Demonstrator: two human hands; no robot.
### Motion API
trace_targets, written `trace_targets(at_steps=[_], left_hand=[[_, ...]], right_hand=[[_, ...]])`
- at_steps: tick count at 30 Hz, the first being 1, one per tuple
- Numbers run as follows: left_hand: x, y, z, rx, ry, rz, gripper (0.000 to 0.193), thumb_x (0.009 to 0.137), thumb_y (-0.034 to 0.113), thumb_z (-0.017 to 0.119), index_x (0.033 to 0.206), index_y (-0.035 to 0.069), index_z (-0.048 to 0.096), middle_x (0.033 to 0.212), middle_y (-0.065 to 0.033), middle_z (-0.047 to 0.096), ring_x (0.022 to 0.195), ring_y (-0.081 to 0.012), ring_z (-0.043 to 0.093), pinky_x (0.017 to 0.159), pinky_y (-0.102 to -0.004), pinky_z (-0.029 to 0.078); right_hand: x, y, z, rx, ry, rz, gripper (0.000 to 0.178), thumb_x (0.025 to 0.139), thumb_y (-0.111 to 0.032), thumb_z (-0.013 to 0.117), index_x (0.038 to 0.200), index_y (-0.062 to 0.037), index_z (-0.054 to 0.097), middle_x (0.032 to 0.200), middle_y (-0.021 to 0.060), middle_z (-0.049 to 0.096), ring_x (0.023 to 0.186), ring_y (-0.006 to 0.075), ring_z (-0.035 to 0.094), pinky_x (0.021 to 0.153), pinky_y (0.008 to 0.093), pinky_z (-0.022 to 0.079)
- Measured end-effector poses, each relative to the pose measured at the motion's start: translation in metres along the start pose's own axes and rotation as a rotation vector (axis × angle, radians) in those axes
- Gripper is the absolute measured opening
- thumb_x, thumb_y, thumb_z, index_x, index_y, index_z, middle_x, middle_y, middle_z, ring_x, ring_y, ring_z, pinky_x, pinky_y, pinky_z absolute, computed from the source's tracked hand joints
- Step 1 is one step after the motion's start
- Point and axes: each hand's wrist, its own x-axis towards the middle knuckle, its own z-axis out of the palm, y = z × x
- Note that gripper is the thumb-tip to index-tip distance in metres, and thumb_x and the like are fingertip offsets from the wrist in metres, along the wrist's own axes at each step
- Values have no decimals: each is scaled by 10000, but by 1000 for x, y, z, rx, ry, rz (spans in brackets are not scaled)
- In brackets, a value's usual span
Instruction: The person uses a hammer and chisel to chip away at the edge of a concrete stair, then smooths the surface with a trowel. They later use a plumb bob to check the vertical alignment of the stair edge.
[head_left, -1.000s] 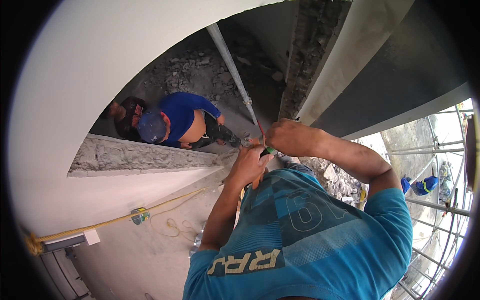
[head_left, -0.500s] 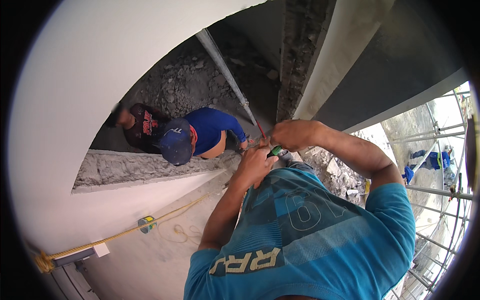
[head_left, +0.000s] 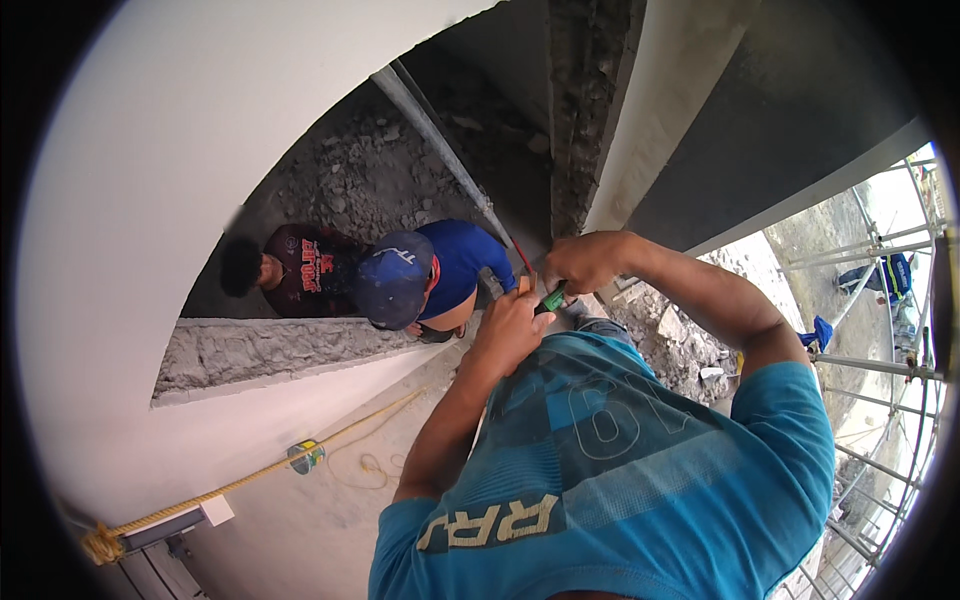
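Observation:
My left hand [head_left: 511,326] is closed, its fingers curled around a small green and black object [head_left: 552,297] whose kind I cannot make out. A short orange-brown piece [head_left: 524,285] shows at its fingertips. Just to the right, my right hand [head_left: 592,262] is closed with knuckles up, close against the green object. Whatever sits in its fingers is hidden. Beyond both hands, a thin red rod-like piece [head_left: 522,254] appears in line with the lower end of a grey metal pole [head_left: 440,140].
A person in a blue cap [head_left: 398,275] bends by the broken wall edge [head_left: 270,350]; another in a dark shirt [head_left: 300,265] is behind. Rubble [head_left: 660,335] lies to the right, near scaffolding [head_left: 870,365]. At left, a yellow rope [head_left: 250,485] runs past a small bucket [head_left: 305,456].
The capped person has shifted right, and the dark-shirted person's head shows more. More of the green object is visible between my hands, which stay nearly in place. The distant worker by the scaffolding has moved.

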Motion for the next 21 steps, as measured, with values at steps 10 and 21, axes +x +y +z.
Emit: trace_targets(at_steps=[10,21], left_hand=[[12,-45,-22,-540,142,86,434,820,375,662,896,-53,653,814,-108,657,773,-161,599,699,-267,452],[39,0,-41,-359,638,450,189,864,65,592,1020,-26,645,1058,-182,640,884,-259,638,747,-323,509]], right_hand=[[-45,5,-13,370,266,30,238,760,-118,652,952,19,621,831,135,640,802,251,603,710,354,444],[-12,0,62,1253,785,2,309,816,-211,703,1004,13,606,814,38,608,564,75,491,492,210,390]])
